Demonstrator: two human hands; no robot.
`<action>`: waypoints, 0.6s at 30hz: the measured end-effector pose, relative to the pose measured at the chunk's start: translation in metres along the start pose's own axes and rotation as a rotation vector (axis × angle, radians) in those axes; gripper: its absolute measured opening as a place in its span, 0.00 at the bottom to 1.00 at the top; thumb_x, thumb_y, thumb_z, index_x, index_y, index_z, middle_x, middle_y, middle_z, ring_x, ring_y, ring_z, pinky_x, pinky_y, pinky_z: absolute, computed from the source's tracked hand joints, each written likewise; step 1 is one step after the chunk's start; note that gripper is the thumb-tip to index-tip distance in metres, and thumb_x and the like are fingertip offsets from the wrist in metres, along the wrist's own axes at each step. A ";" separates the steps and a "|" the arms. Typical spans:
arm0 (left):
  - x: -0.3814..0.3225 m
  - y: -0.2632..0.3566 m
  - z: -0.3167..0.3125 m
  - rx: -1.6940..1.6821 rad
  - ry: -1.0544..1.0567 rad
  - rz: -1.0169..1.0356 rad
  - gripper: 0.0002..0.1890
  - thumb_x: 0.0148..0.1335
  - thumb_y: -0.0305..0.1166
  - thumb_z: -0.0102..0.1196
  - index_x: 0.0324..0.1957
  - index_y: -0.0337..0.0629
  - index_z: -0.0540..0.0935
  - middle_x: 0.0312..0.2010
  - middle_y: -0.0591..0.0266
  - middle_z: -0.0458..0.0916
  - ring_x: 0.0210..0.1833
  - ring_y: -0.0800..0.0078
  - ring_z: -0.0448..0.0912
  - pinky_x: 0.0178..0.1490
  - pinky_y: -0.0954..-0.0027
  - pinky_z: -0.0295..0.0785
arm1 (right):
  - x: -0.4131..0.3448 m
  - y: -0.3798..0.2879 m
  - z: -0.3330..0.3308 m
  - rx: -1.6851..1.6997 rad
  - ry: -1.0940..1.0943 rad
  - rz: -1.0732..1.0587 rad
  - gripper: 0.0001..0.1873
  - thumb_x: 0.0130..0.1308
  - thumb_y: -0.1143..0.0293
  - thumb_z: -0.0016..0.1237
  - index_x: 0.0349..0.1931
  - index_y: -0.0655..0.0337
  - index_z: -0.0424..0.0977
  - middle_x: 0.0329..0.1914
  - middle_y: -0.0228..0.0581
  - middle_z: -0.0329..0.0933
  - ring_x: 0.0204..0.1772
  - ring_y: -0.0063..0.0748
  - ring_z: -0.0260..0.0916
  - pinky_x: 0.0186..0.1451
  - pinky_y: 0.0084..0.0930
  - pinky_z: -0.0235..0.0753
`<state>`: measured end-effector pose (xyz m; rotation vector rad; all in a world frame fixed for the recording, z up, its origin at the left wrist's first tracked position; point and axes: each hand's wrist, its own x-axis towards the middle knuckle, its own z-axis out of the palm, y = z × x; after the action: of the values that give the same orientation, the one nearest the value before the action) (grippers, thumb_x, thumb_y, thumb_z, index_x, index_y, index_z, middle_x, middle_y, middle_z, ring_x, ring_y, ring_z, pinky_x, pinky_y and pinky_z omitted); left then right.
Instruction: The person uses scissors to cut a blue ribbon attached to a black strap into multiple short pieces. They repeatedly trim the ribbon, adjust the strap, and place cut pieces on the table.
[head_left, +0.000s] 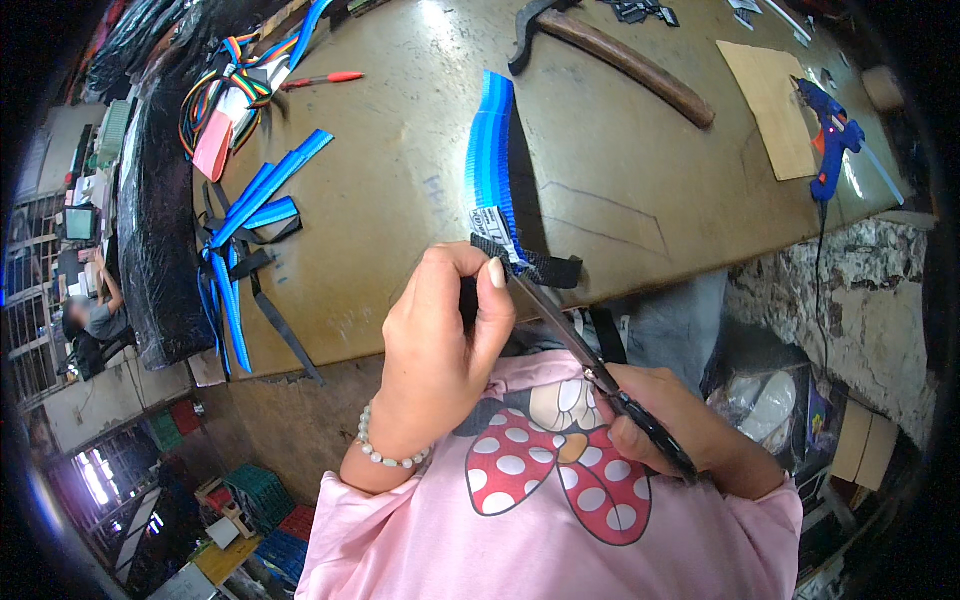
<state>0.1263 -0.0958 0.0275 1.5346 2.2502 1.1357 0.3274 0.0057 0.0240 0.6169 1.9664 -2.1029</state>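
My left hand (450, 322) pinches a black strap end between thumb and forefinger. From that grip a blue striped webbing strap (489, 150) stretches away over the table, with a printed white label (493, 229) where it meets the black part. A short black strap piece (555, 270) sticks out to the right. My right hand (660, 412) grips a pair of scissors (570, 330) with black handles. Their blade tips reach the strap just beside my left thumb; whether the blades are around the material cannot be made out.
Blue and black strap pieces (244, 217) lie at the table's left, below a rainbow-striped ribbon bundle (232, 97) and a red pen (322, 79). A wooden-handled hammer (630, 67) lies at the back. On the right are cardboard (765, 112) and a corded blue glue gun (832, 139). A person (97, 319) sits far left.
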 end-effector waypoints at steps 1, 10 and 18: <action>0.000 -0.001 0.001 0.009 0.003 0.020 0.06 0.62 0.20 0.56 0.38 0.33 0.72 0.31 0.50 0.77 0.30 0.57 0.77 0.36 0.66 0.74 | -0.001 -0.001 -0.001 0.013 0.003 -0.007 0.31 0.69 0.41 0.43 0.34 0.68 0.71 0.23 0.43 0.77 0.28 0.39 0.78 0.30 0.33 0.73; 0.000 -0.004 0.005 0.060 0.029 0.094 0.07 0.59 0.19 0.57 0.37 0.32 0.72 0.31 0.50 0.76 0.31 0.55 0.77 0.36 0.64 0.73 | -0.004 -0.002 -0.004 -0.032 0.014 0.018 0.30 0.71 0.43 0.41 0.36 0.68 0.72 0.23 0.46 0.78 0.28 0.40 0.78 0.32 0.35 0.74; 0.003 -0.005 -0.005 0.181 0.015 0.312 0.10 0.55 0.16 0.59 0.37 0.31 0.72 0.32 0.46 0.76 0.31 0.53 0.77 0.36 0.63 0.74 | -0.004 -0.021 -0.020 0.059 -0.066 0.126 0.30 0.71 0.41 0.40 0.38 0.64 0.77 0.25 0.43 0.78 0.28 0.34 0.77 0.32 0.32 0.74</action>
<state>0.1189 -0.0968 0.0282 2.0112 2.2292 1.0398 0.3252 0.0268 0.0443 0.6553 1.7878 -2.0837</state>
